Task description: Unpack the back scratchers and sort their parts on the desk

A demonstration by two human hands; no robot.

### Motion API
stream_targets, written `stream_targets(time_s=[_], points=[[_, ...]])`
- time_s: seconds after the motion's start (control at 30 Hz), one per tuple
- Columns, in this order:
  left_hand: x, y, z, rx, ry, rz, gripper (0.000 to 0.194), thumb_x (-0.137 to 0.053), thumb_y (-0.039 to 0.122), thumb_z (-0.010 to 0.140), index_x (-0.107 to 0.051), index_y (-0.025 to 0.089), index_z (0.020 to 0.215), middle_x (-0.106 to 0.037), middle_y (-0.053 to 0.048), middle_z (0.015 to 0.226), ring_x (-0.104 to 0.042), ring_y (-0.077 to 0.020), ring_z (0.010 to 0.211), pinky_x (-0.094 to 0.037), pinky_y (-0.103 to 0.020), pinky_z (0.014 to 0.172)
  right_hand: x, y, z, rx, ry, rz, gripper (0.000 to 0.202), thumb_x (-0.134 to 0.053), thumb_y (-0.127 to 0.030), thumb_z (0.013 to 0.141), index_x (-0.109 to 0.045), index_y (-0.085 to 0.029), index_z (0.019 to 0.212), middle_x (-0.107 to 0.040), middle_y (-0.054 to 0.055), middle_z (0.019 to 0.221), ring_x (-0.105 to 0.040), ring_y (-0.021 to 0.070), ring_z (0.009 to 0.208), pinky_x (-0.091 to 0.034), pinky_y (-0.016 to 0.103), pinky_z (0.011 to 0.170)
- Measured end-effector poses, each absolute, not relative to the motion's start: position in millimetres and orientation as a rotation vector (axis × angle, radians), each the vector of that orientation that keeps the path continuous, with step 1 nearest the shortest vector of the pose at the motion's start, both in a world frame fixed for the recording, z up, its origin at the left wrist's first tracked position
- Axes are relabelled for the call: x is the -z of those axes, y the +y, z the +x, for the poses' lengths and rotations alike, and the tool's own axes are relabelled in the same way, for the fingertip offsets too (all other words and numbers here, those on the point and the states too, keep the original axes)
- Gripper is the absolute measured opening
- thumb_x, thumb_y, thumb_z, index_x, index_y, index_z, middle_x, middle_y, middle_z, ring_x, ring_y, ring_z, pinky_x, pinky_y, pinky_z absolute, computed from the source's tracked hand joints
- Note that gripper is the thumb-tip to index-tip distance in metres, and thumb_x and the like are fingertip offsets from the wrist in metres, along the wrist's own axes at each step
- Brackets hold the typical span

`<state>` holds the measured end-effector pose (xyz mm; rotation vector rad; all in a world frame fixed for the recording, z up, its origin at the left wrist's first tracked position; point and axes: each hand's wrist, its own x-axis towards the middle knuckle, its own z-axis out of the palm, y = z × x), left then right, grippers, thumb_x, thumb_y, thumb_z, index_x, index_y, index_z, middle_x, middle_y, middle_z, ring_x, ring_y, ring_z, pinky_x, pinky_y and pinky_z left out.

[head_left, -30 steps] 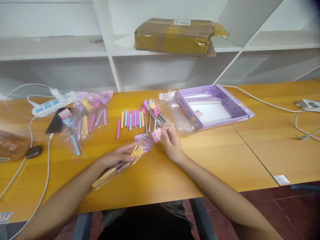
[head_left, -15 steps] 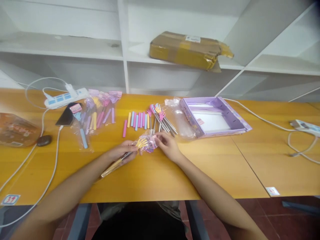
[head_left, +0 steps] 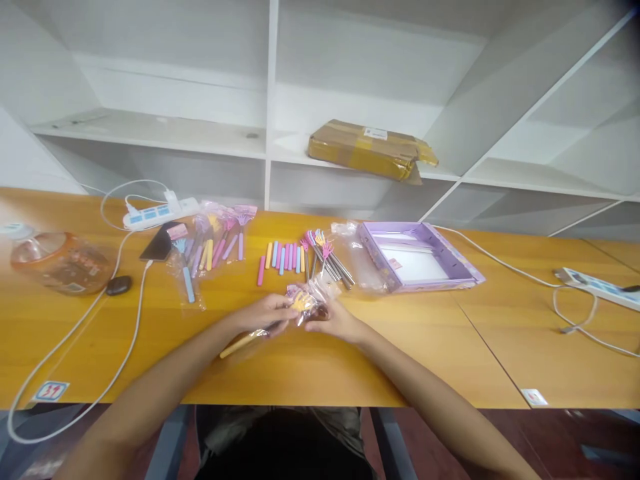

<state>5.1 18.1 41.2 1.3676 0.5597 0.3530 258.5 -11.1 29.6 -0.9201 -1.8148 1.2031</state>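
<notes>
My left hand point(head_left: 273, 312) is closed around a yellow back scratcher point(head_left: 245, 343), its hand-shaped head toward the right and its handle pointing down to the left. A clear plastic bag point(head_left: 314, 297) covers it and bunches up around the head. My right hand point(head_left: 336, 321) grips the crumpled bag end; its fingertips are partly hidden by the plastic. Just beyond my hands lie metal rods with hand-shaped heads point(head_left: 330, 257) in pink, blue and yellow. Beside them is a row of coloured handles point(head_left: 285, 257). Several bagged back scratchers point(head_left: 220, 240) lie farther left.
A purple open box point(head_left: 425, 283) stands at the back right, with clear plastic wrap point(head_left: 357, 260) against it. To the left are a phone point(head_left: 159, 244), a power strip point(head_left: 160, 215), cables and an orange bottle point(head_left: 63, 263). A taped carton point(head_left: 367, 150) rests on the shelf.
My right hand has turned and now lies lower around the bag end, and the bag is more bunched. Both hands still hold the yellow back scratcher and bag. The camera view has shifted upward.
</notes>
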Motion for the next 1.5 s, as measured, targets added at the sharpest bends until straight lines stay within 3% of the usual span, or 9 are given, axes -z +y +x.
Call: stream_targets(time_s=[0.13, 0.23, 0.5, 0.63, 0.8, 1.0, 1.2, 1.37, 1.5], points=[[-46.9, 8.5, 10.7, -0.185, 0.431, 1.444, 0.051, -0.074, 0.067, 0.096, -0.068, 0.016, 0.099, -0.070, -0.001, 0.069, -0.064, -0.0149, 0.058, -0.047, -0.025, 0.057, -64.2, -23.4, 253.5, -1.183, -1.636, -1.028, 0.062, -0.055, -0.078, 0.103, -0.082, -0.023, 0.116, -0.062, 0.003, 0.078, -0.060, 0.0217, 0.075, -0.055, 0.036, 0.073], [-38.8, 7.7, 12.2, -0.132, 0.376, 1.415, 0.052, -0.086, 0.061, 0.088, -0.065, 0.019, 0.109, -0.075, -0.002, 0.080, -0.069, -0.0152, 0.067, -0.051, -0.026, 0.066, -95.0, -17.6, 260.5, -1.116, -1.545, -1.144, 0.069, -0.050, -0.081, 0.103, -0.084, -0.022, 0.116, -0.045, -0.002, 0.062, -0.045, 0.0172, 0.059, -0.043, 0.031, 0.057], [-21.0, 9.5, 17.6, -0.214, 0.388, 1.354, 0.058, -0.079, 0.071, 0.090, -0.064, 0.017, 0.105, -0.070, -0.001, 0.079, -0.067, -0.0138, 0.064, -0.048, -0.025, 0.064, -153.0, -12.3, 308.7, -0.713, -1.631, -1.149, 0.049, -0.066, -0.069, 0.102, -0.085, -0.024, 0.095, -0.055, 0.003, 0.068, -0.051, 0.0193, 0.063, -0.043, 0.033, 0.058], [-22.3, 6.1, 17.7, -0.197, 0.390, 1.435, 0.057, -0.069, 0.073, 0.096, -0.069, 0.016, 0.102, -0.053, 0.005, 0.067, -0.046, -0.0095, 0.055, -0.036, -0.023, 0.055, -160.8, -19.6, 311.6, -0.639, -1.475, -1.034, 0.047, -0.059, -0.067, 0.106, -0.082, -0.026, 0.101, -0.057, 0.002, 0.071, -0.046, 0.0154, 0.054, -0.038, 0.031, 0.050], [-14.8, 2.2, 20.1, -0.215, 0.448, 1.334, 0.061, -0.067, 0.078, 0.094, -0.063, 0.017, 0.094, -0.038, 0.009, 0.065, -0.031, -0.0087, 0.055, -0.024, -0.024, 0.053, -157.3, -8.4, 319.7, -0.620, -1.624, -1.116, 0.029, -0.079, -0.056, 0.096, -0.077, -0.026, 0.093, -0.071, 0.005, 0.088, -0.063, 0.0191, 0.069, -0.054, 0.034, 0.061], [-13.5, 2.4, 22.2, -0.214, 0.439, 1.313, 0.063, -0.069, 0.081, 0.091, -0.060, 0.018, 0.089, -0.038, 0.009, 0.062, -0.030, -0.0092, 0.053, -0.024, -0.026, 0.053, -146.9, 87.8, 409.8, -0.307, -1.664, -1.473, 0.038, -0.062, -0.040, 0.105, -0.071, -0.022, 0.137, -0.076, 0.007, 0.091, -0.066, 0.0203, 0.075, -0.055, 0.035, 0.072], [-11.4, 1.6, 18.7, -0.214, 0.457, 1.291, 0.060, -0.069, 0.078, 0.093, -0.060, 0.018, 0.093, -0.040, 0.008, 0.067, -0.033, -0.0093, 0.056, -0.024, -0.026, 0.053, -84.0, 155.4, 416.7, -0.117, -2.028, -2.143, 0.035, -0.058, -0.020, 0.102, -0.072, -0.005, 0.130, -0.079, 0.022, 0.103, -0.072, 0.0277, 0.093, -0.050, 0.036, 0.083], [-11.1, 0.3, 17.1, -0.201, 0.504, 1.169, 0.061, -0.074, 0.078, 0.089, -0.056, 0.019, 0.092, -0.034, 0.010, 0.066, -0.029, -0.0079, 0.054, -0.024, -0.025, 0.054, -46.5, 150.3, 401.7, 0.169, -2.023, -2.184, 0.077, -0.067, -0.032, 0.099, -0.039, -0.005, 0.165, -0.060, 0.034, 0.145, -0.067, 0.0360, 0.118, -0.051, 0.038, 0.086], [-10.9, 0.1, 18.2, -0.208, 0.517, 1.161, 0.063, -0.075, 0.080, 0.086, -0.055, 0.020, 0.091, -0.034, 0.010, 0.067, -0.028, -0.0076, 0.055, -0.023, -0.024, 0.054, -50.4, 139.3, 401.0, 0.354, -1.972, -2.146, 0.083, -0.057, -0.035, 0.103, -0.021, -0.003, 0.171, -0.051, 0.037, 0.149, -0.068, 0.0382, 0.113, -0.054, 0.041, 0.080]])
